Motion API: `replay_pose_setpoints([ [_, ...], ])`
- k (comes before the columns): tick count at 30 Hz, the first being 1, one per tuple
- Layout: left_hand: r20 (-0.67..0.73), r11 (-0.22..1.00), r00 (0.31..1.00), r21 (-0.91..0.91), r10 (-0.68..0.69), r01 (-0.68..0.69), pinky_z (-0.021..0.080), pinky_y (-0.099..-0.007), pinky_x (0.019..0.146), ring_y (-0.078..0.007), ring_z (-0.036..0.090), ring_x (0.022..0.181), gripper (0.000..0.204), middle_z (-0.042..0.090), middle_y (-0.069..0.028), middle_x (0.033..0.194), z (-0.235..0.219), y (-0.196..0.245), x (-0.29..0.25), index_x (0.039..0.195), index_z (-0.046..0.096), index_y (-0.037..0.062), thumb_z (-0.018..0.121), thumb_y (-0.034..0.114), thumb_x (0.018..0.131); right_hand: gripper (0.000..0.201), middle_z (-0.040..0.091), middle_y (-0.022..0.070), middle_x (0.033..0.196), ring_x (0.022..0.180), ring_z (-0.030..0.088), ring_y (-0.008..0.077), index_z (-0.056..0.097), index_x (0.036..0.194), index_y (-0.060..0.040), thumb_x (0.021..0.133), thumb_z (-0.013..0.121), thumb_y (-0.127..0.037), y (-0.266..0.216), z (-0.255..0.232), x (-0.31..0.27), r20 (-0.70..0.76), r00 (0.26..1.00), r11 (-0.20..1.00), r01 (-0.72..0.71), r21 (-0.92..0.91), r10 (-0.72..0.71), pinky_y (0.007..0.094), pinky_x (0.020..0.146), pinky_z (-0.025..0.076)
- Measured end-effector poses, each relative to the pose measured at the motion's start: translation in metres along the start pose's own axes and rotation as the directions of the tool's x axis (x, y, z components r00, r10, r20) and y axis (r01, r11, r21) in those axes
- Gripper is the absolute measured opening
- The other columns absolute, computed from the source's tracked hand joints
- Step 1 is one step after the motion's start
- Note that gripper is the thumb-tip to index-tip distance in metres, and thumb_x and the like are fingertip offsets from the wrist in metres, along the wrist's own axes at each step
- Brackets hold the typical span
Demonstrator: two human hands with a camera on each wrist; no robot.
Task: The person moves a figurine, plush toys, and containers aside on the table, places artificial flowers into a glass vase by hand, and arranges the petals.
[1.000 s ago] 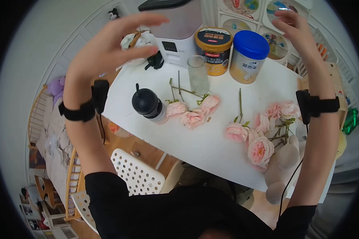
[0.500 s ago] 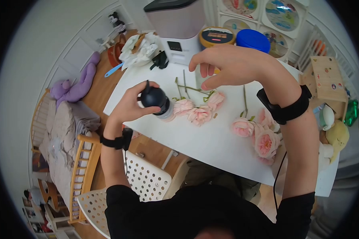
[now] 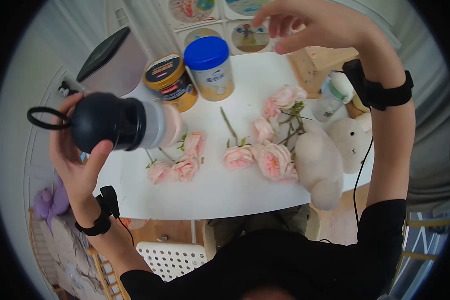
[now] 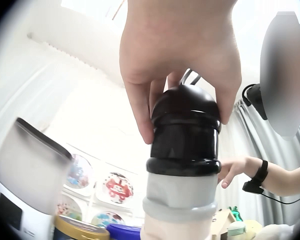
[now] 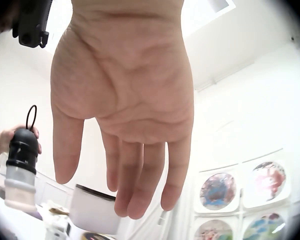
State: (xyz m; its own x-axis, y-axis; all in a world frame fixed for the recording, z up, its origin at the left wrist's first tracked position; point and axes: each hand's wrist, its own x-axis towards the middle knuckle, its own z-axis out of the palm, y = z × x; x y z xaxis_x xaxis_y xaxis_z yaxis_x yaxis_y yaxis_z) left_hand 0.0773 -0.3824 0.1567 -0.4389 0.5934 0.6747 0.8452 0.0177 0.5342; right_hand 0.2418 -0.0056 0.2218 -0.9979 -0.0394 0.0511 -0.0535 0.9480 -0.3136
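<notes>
My left hand (image 3: 77,175) grips the black domed lid of a stackable container (image 3: 107,122), raised and tipped over the table's left side. In the left wrist view the fingers and thumb hold the lid's two sides; clear and pale-pink sections (image 4: 177,225) stack below it, and a black loop tops it. My right hand (image 3: 325,30) hangs in the air at the far right, holding nothing, its fingers (image 5: 152,180) loosely extended in the right wrist view. Pink roses (image 3: 185,168) lie beneath the container, and more roses (image 3: 276,161) lie to the right.
A gold tin (image 3: 172,82) and a blue-lidded tin (image 3: 210,70) stand at the back of the white table (image 3: 210,192). Left of them is a grey-white appliance (image 3: 115,65). A plush rabbit (image 3: 320,165) and a green-collared bottle (image 3: 330,102) occupy the right side.
The left hand came down to the container, took hold of its lid and raised it from the table. The right hand swung inward, then back out to the right. The head view turned right.
</notes>
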Motion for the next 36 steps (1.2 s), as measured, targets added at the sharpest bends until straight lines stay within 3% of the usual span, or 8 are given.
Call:
replay_pose_setpoints([
  [2,0.015,0.998,0.999,-0.039,0.041,-0.041,0.049,-0.0333,0.094,-0.0223,0.061,0.112,0.070,0.061,-0.0133,0.120,0.035,0.005,0.022,0.129,0.052,-0.0012,0.086,0.014,0.070,0.048,0.063,0.0078,0.102,0.095,0.060,0.0201,0.060,0.122,-0.0046,0.079,0.075,-0.019,0.031,0.003,-0.032,-0.083,0.989,0.984,-0.132,-0.121,0.122,0.0342,0.083,0.048],
  [5,0.102,0.992,0.990,-0.082,0.099,-0.091,0.054,-0.0310,0.085,-0.0194,0.064,0.104,0.064,0.064,-0.0086,0.113,0.094,0.008,0.052,0.126,0.055,0.0031,0.086,0.013,0.071,0.057,0.063,0.0106,0.107,0.101,0.060,0.0250,0.059,0.124,-0.0039,0.073,0.079,-0.020,0.059,0.011,-0.072,-0.079,0.898,0.878,-0.441,-0.188,0.434,0.0367,0.089,0.048],
  [10,0.210,0.965,0.976,-0.263,0.052,0.005,0.054,-0.0303,0.084,-0.0173,0.066,0.096,0.060,0.066,-0.0093,0.104,0.198,-0.003,0.089,0.122,0.057,0.0028,0.086,0.019,0.072,0.068,0.062,0.0192,0.119,0.112,0.059,0.0352,0.056,0.125,0.0015,0.067,0.083,-0.023,0.102,0.049,-0.105,-0.015,0.841,0.810,-0.527,-0.257,0.542,0.0386,0.095,0.047],
  [14,0.239,0.985,0.962,-0.141,0.134,-0.102,0.052,-0.0302,0.088,-0.0159,0.064,0.099,0.058,0.065,-0.0091,0.108,0.272,-0.036,0.107,0.125,0.055,0.0031,0.084,0.014,0.076,0.077,0.061,0.0238,0.120,0.113,0.058,0.0383,0.052,0.128,0.0031,0.064,0.085,-0.025,0.118,0.073,-0.102,0.025,0.721,0.708,-0.672,-0.217,0.692,0.0391,0.096,0.046],
  [22,0.286,0.994,0.955,-0.050,-0.077,0.095,0.052,-0.0329,0.088,-0.0207,0.067,0.098,0.065,0.068,-0.0130,0.107,0.312,-0.057,0.118,0.123,0.058,0.0011,0.086,0.025,0.070,0.073,0.063,0.0229,0.111,0.106,0.060,0.0387,0.052,0.121,0.0009,0.058,0.085,-0.019,0.141,0.091,-0.113,-0.152,0.807,0.795,-0.589,-0.142,0.571,0.0424,0.090,0.048],
  [27,0.224,0.988,0.963,-0.004,-0.152,0.157,0.052,-0.0353,0.088,-0.0258,0.066,0.102,0.073,0.066,-0.0177,0.114,0.322,-0.082,0.124,0.127,0.054,0.0013,0.087,0.028,0.068,0.071,0.065,0.0218,0.104,0.099,0.063,0.0393,0.054,0.120,-0.0016,0.057,0.083,-0.016,0.092,0.043,-0.131,-0.271,0.866,0.875,-0.466,-0.133,0.420,0.0429,0.085,0.050],
  [30,0.248,0.981,0.949,0.025,-0.194,0.194,0.051,-0.0368,0.091,-0.0289,0.064,0.106,0.075,0.063,-0.0196,0.117,0.327,-0.086,0.125,0.126,0.053,0.0010,0.087,0.030,0.066,0.070,0.065,0.0225,0.104,0.099,0.062,0.0399,0.054,0.123,-0.0024,0.060,0.082,-0.014,0.056,0.011,-0.126,-0.328,0.871,0.925,-0.378,0.027,0.365,0.0425,0.085,0.050],
  [36,0.238,0.984,0.956,0.004,-0.172,0.176,0.047,-0.0409,0.095,-0.0358,0.059,0.111,0.074,0.058,-0.0192,0.121,0.343,-0.105,0.118,0.129,0.050,0.0077,0.084,0.031,0.067,0.070,0.065,0.0224,0.105,0.101,0.062,0.0399,0.055,0.125,-0.0014,0.062,0.082,-0.014,0.074,0.023,-0.054,-0.540,0.835,0.940,-0.260,-0.223,0.103,0.0433,0.087,0.050],
])
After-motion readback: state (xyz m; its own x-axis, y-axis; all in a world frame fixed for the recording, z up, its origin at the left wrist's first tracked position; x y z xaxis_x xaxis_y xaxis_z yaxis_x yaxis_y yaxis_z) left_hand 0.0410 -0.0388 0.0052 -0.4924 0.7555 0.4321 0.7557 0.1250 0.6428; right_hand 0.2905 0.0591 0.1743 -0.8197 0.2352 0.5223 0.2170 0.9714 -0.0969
